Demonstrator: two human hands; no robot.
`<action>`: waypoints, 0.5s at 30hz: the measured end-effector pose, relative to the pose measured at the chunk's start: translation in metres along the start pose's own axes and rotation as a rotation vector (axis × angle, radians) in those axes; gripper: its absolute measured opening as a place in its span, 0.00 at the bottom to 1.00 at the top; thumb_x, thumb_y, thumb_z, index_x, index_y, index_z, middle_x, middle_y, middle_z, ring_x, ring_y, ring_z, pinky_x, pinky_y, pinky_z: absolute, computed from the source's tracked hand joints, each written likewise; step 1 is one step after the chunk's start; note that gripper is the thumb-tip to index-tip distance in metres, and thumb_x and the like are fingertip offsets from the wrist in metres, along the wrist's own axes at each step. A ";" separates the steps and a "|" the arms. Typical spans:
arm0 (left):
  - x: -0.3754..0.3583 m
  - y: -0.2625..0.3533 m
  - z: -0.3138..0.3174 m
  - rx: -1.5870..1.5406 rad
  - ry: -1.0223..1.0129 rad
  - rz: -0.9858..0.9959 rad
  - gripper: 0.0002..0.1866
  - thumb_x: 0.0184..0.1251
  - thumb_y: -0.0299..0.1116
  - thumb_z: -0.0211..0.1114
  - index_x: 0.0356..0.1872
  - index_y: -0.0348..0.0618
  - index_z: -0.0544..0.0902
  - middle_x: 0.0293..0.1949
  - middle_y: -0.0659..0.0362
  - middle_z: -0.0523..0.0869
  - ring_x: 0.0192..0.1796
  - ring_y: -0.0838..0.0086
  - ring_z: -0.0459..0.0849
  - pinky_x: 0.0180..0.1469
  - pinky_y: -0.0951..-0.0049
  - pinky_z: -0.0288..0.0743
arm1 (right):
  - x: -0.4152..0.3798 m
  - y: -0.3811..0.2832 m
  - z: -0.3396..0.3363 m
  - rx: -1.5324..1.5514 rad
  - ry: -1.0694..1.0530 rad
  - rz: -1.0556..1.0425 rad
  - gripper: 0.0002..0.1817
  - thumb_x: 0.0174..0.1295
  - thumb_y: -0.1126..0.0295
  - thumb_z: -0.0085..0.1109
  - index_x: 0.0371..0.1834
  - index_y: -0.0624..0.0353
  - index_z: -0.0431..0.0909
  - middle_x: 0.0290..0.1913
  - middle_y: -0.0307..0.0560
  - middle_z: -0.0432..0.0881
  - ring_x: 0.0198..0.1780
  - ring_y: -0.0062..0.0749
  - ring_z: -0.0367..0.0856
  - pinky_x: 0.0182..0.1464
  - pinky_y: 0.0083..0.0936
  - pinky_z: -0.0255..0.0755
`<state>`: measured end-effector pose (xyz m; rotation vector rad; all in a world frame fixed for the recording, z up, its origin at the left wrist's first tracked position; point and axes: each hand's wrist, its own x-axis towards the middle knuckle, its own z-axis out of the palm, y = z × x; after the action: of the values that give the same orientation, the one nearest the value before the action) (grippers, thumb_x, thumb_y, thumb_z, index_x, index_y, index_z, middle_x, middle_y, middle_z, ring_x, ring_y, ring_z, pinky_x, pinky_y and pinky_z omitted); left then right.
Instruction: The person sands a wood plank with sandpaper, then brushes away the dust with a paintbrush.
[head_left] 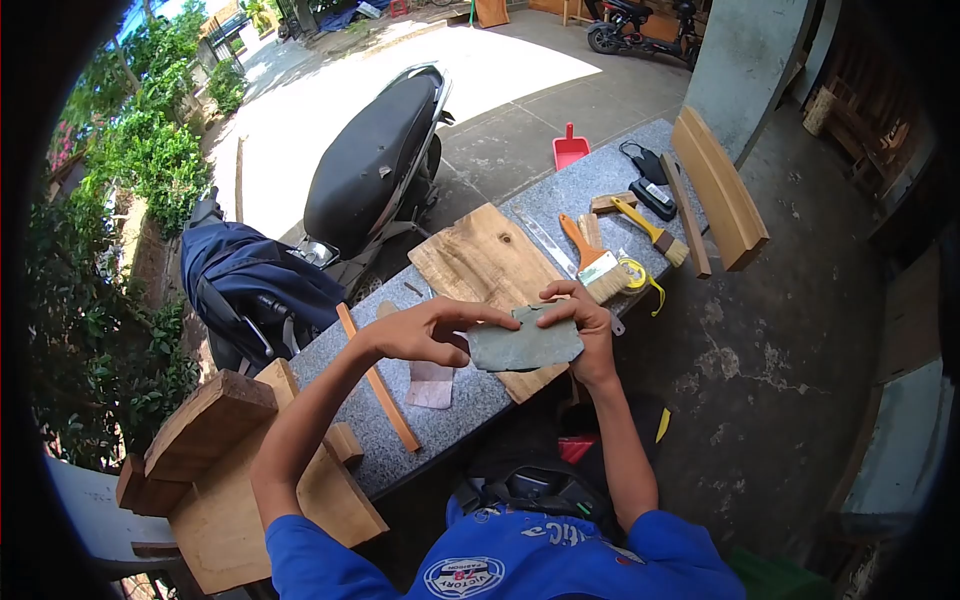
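Observation:
A grey-green sheet [525, 345] with uneven edges, which looks like sandpaper, is held up above the granite-topped table [455, 430]. My right hand [588, 325] grips its right end, thumb on the near face and fingers behind. At the upper left edge, my left hand [430, 330] touches the sheet with its index finger; the thumb is apart below. Behind the sheet lies a wide wooden board [475, 255] with a dark knot. A pale worn piece of paper [431, 385] and a thin wooden strip [378, 378] rest left of the board.
Two brushes, one orange-handled [580, 240] and one yellow-handled [640, 220], lie beyond the board near a yellow tape measure [634, 273]. Wooden pieces [212, 425] stand at the left end. A motorbike [370, 160] is parked past the table; a red dustpan [571, 150] sits behind it.

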<state>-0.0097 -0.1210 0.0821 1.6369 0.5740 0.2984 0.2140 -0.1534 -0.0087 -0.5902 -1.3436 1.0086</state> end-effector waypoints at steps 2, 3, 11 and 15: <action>0.003 -0.009 -0.003 0.024 0.062 -0.040 0.25 0.56 0.29 0.63 0.58 0.43 0.73 0.43 0.61 0.81 0.42 0.82 0.77 0.43 0.78 0.73 | -0.003 0.003 -0.011 -0.003 -0.082 0.047 0.17 0.46 0.80 0.61 0.43 0.61 0.78 0.48 0.47 0.72 0.47 0.25 0.74 0.46 0.17 0.68; 0.003 -0.010 -0.004 0.036 0.094 -0.061 0.25 0.58 0.31 0.64 0.58 0.43 0.72 0.42 0.61 0.82 0.41 0.83 0.77 0.42 0.79 0.73 | -0.003 0.002 -0.014 -0.003 -0.124 0.072 0.20 0.47 0.77 0.62 0.48 0.61 0.76 0.49 0.48 0.71 0.48 0.26 0.74 0.48 0.18 0.69; 0.027 -0.012 0.011 0.033 0.126 0.031 0.23 0.56 0.25 0.66 0.54 0.43 0.74 0.40 0.59 0.82 0.43 0.80 0.79 0.44 0.78 0.75 | -0.030 -0.004 -0.001 0.806 -0.162 0.498 0.45 0.51 0.57 0.64 0.68 0.63 0.52 0.60 0.53 0.66 0.59 0.34 0.69 0.61 0.30 0.62; 0.036 -0.022 0.010 0.137 0.062 -0.014 0.23 0.55 0.23 0.65 0.55 0.43 0.73 0.40 0.58 0.82 0.43 0.78 0.80 0.46 0.76 0.75 | -0.041 0.004 -0.002 0.558 -0.076 0.710 0.31 0.53 0.71 0.63 0.61 0.65 0.65 0.51 0.48 0.76 0.51 0.27 0.75 0.52 0.23 0.69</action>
<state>0.0216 -0.1088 0.0547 1.7599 0.6656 0.3059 0.2180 -0.1860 -0.0335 -0.6078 -0.8442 1.9157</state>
